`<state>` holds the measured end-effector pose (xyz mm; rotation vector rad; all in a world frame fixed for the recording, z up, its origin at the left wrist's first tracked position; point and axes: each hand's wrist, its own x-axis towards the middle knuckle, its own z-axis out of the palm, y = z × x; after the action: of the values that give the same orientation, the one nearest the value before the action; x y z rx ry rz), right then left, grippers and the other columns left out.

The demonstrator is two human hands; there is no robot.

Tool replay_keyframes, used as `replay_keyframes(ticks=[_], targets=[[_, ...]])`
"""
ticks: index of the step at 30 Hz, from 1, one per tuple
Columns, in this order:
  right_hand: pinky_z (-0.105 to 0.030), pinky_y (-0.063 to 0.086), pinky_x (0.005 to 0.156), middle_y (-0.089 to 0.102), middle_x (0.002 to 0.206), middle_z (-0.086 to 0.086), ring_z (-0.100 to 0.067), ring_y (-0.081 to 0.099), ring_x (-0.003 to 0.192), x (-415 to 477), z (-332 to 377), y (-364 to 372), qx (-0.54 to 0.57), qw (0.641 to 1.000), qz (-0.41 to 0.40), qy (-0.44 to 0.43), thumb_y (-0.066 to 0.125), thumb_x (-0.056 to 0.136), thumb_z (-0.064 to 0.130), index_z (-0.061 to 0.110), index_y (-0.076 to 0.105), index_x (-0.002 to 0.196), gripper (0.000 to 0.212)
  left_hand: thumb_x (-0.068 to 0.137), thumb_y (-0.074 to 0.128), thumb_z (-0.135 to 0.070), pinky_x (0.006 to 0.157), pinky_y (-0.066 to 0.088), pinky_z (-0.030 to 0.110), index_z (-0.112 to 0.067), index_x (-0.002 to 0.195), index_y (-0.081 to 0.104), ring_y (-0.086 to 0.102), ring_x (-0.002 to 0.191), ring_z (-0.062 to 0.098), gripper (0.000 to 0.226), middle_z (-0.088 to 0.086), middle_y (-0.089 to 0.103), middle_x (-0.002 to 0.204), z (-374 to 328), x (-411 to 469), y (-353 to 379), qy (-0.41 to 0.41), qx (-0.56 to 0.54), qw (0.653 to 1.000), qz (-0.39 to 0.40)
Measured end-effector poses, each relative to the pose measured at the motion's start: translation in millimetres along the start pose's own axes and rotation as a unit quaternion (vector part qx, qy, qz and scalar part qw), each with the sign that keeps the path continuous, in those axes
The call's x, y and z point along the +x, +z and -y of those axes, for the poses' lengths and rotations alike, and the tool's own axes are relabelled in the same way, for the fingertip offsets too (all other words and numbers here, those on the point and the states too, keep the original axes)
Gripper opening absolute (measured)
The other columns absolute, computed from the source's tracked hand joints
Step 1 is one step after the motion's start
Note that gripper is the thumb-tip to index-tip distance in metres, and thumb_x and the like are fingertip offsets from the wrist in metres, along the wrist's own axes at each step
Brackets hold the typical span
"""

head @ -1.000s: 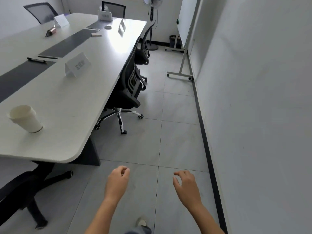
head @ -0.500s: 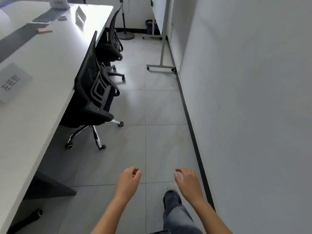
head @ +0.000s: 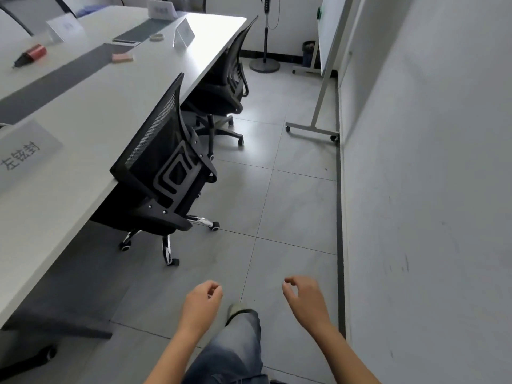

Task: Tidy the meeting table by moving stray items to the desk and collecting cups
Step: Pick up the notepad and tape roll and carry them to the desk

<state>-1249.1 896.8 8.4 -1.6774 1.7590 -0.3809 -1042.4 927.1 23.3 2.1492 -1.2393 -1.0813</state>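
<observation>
Red marker point(head: 31, 54) back in view; card point(head: 26, 153) "左铉封"

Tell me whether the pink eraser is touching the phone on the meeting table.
Apart. The head view shows the pink eraser lying nearer the camera than the phone, with a bare band of the table between them.

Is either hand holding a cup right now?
No, the left hand and right hand are both loosely curled above the floor with nothing in them.
</observation>
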Motion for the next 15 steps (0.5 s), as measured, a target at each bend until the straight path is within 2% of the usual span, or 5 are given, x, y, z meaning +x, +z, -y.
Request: replay_keyframes(ticks=[4,7,12,15], targets=[[-0.032,0.041,0.098,0.061,0.117,-0.004,-0.018,0.049,0.111,83,14,-19,-0.012,1.0,0.001,-0.021,0.045,0.091,0.028,0.013,0.058,0.113,0.029,0.088,0.047,-0.017,0.064,0.038,0.031,-0.019,0.073,0.057,0.054,0.077,0.022,0.018,0.005,0.062,0.08,-16,70,-11,-0.053,-0.033,0.996,-0.057],[-0.031,0.04,0.099,0.059,0.119,-0.003,-0.016,0.049,0.112,144,26,-32,-0.025,0.999,0.005,-0.028,0.045,0.092,0.029,0.014,0.057,0.114,0.029,0.088,0.048,-0.016,0.068,0.036,0.03,-0.02,0.072,0.056,0.054,0.08,0.023,0.018,0.006,0.062,0.083,-42,132,-15,-0.076,-0.03,0.995,-0.05],[-0.027,0.039,0.096,0.058,0.118,-0.004,-0.016,0.048,0.112,252,61,-57,-0.013,0.999,-0.026,-0.028,0.045,0.092,0.024,0.013,0.057,0.114,0.028,0.088,0.046,-0.016,0.065,0.036,0.03,-0.014,0.079,0.059,0.054,0.079,0.022,0.015,0.004,0.061,0.081,-125,248,-44,-0.021,-0.046,0.997,-0.066],[-0.027,0.039,0.095,0.058,0.117,-0.002,-0.015,0.048,0.11,294,73,-61,-0.025,0.999,-0.018,-0.043,0.045,0.092,0.024,0.014,0.057,0.114,0.027,0.09,0.045,-0.017,0.06,0.034,0.029,-0.012,0.081,0.056,0.05,0.073,0.018,0.015,0.001,0.058,0.078,-171,298,-51,0.014,-0.042,0.997,-0.058]])
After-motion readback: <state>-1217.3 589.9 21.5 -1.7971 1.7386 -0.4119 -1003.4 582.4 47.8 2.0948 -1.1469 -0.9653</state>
